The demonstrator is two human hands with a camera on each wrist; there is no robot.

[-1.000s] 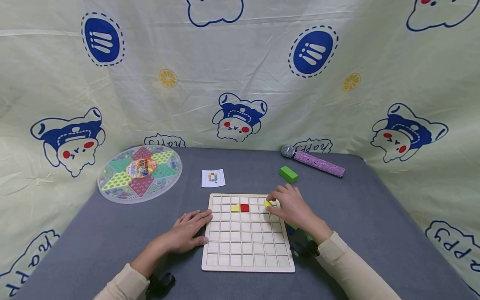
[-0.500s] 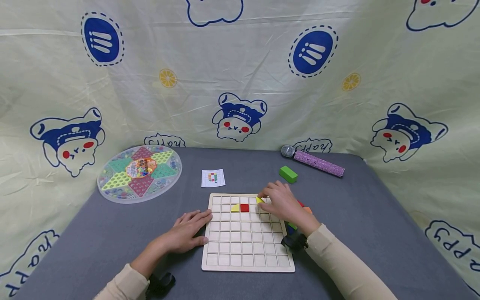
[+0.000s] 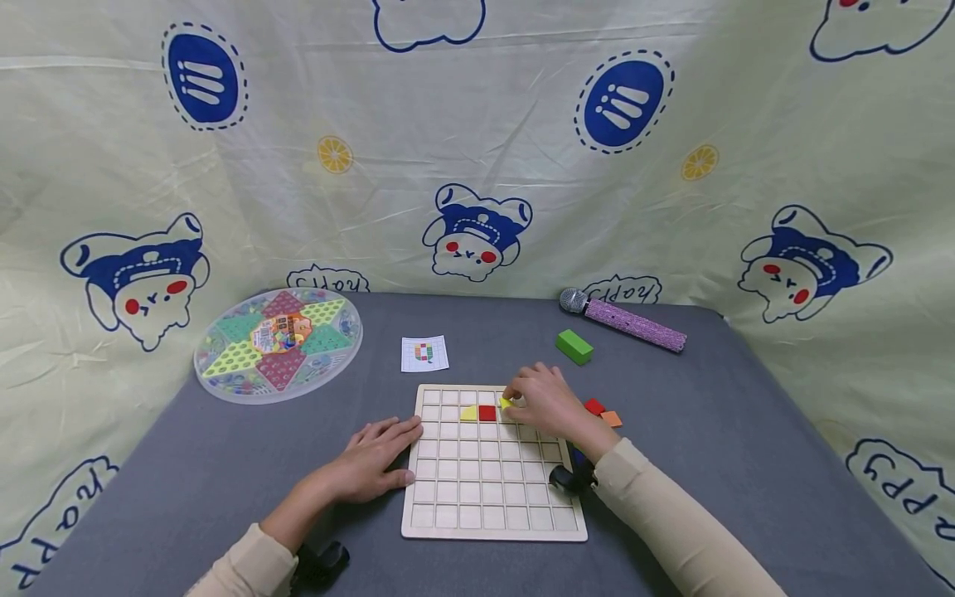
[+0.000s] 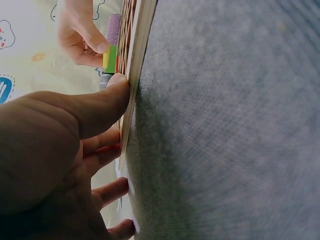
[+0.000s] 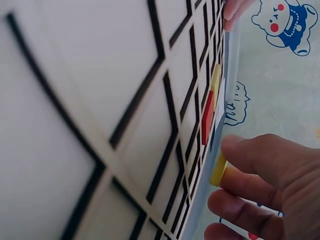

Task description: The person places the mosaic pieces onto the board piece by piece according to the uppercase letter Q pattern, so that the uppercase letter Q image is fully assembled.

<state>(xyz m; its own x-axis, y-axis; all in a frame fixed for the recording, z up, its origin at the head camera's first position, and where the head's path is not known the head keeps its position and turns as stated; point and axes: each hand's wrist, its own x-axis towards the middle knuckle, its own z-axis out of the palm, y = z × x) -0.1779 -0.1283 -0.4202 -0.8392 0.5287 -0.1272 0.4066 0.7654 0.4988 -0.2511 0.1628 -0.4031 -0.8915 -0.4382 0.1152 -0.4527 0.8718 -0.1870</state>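
Observation:
A wooden grid board (image 3: 492, 497) lies on the grey table. In its second row from the far side sit a yellow triangular tile (image 3: 468, 414) and, directly to its right, a red square tile (image 3: 487, 413). My right hand (image 3: 548, 402) pinches another yellow tile (image 5: 218, 172) between thumb and index finger, low over the cells just right of the red one. Part of that tile is hidden by the fingers. My left hand (image 3: 373, 464) rests at the board's left edge, fingers extended; its thumb (image 4: 107, 102) touches the wooden side in the left wrist view.
Loose red (image 3: 594, 406) and orange tiles (image 3: 611, 419) lie right of the board, partly behind my right forearm. Beyond are a green block (image 3: 574, 347), a glittery purple microphone (image 3: 634, 325) and a pattern card (image 3: 424, 355). A round star-patterned game board (image 3: 278, 347) lies back left.
My right hand has moved left over the board with the yellow tile, from near the right edge to close beside the red tile. The left hand has stayed put.

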